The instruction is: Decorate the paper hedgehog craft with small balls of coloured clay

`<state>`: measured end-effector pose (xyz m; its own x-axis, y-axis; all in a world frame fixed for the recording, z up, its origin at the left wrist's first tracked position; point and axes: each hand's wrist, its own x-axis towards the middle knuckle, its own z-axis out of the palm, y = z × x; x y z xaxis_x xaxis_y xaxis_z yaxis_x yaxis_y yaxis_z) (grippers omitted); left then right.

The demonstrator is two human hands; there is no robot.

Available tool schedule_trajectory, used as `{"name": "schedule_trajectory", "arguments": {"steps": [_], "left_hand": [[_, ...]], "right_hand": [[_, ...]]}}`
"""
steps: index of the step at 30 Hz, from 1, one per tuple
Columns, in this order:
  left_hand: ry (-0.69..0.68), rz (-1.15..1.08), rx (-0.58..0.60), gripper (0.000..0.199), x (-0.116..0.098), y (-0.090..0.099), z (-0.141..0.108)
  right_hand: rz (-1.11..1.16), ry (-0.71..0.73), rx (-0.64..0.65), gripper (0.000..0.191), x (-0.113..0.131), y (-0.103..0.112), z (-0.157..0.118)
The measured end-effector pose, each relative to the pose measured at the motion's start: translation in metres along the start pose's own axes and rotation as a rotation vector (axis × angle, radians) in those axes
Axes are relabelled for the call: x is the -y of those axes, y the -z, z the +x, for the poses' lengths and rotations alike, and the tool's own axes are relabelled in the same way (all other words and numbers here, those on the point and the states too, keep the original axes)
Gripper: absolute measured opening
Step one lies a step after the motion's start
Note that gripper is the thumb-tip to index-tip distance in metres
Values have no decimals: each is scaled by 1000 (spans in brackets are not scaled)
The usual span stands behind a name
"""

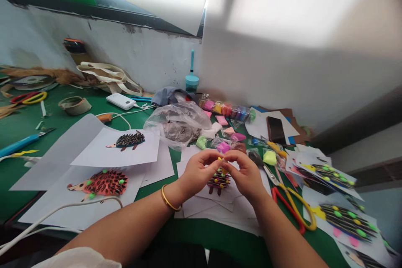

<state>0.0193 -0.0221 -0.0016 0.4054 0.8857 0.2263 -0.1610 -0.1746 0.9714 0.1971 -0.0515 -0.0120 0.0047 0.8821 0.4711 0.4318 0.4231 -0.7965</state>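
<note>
My left hand (199,173) and my right hand (246,173) meet in front of me, with thumbs and fingertips pinched together on a small piece of yellow modelling clay (224,170). Fingertips hide part of the clay. Just below them, partly covered by my hands, lies a hedgehog picture (219,181) with dark spines and small yellow dots, on a stack of white paper (216,207). Beyond my fingers are small packets of coloured clay, among them a magenta one (223,147) and a bright yellow-green one (269,158).
Yellow-handled scissors (290,201) and a red-handled tool (287,211) lie right of my right hand. More hedgehog pictures lie left (105,182) and right (348,220). A plastic bag (179,121), a white power bank (121,101) and a dark phone (276,130) are farther back. A white cable (78,205) crosses the left side.
</note>
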Motion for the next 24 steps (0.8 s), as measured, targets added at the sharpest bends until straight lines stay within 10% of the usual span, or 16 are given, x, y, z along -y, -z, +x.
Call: {"name": "schedule_trajectory", "arguments": {"steps": [24], "left_hand": [[170,-174,-157,29,-2,-3,5]], "right_hand": [[-447,355,-39,11,19,-3,-2]]}}
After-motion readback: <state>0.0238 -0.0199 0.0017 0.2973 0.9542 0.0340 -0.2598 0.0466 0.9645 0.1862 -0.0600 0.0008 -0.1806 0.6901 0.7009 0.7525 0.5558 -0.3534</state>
